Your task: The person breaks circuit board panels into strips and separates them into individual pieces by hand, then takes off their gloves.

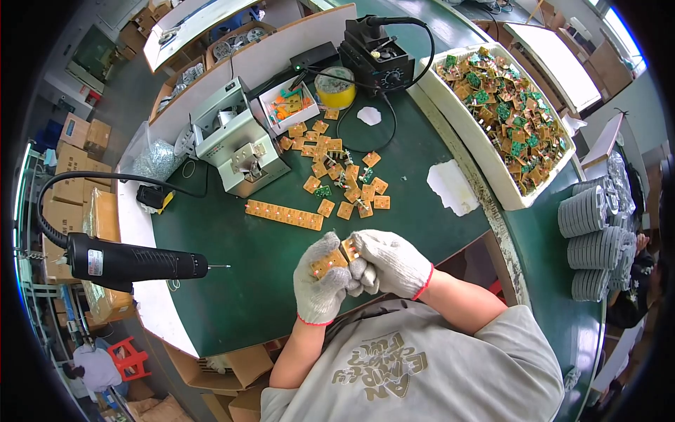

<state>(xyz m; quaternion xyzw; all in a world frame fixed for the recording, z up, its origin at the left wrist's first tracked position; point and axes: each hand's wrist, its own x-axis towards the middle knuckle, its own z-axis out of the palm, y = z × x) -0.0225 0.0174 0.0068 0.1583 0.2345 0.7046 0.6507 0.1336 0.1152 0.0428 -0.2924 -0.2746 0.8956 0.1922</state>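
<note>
Both of my hands wear pale knit gloves with red cuffs and meet at the table's near edge. My left hand (316, 288) is closed on a tan circuit board piece (328, 265). My right hand (394, 261) pinches a smaller circuit board (349, 249) right beside it; whether the two boards are still joined I cannot tell. Just beyond my hands lies a long tan strip of joined boards (285, 214). Many loose small tan boards (325, 149) are scattered past it, a few showing green faces or attached parts.
A metal bench machine (242, 151) stands at the back left, beside a white parts box (290, 105), yellow tape roll (335, 88) and black soldering station (380, 60). A black electric screwdriver (140, 260) juts in from the left. At right are a foam bin (510, 193) heaped with boards and stacked grey parts (587, 211).
</note>
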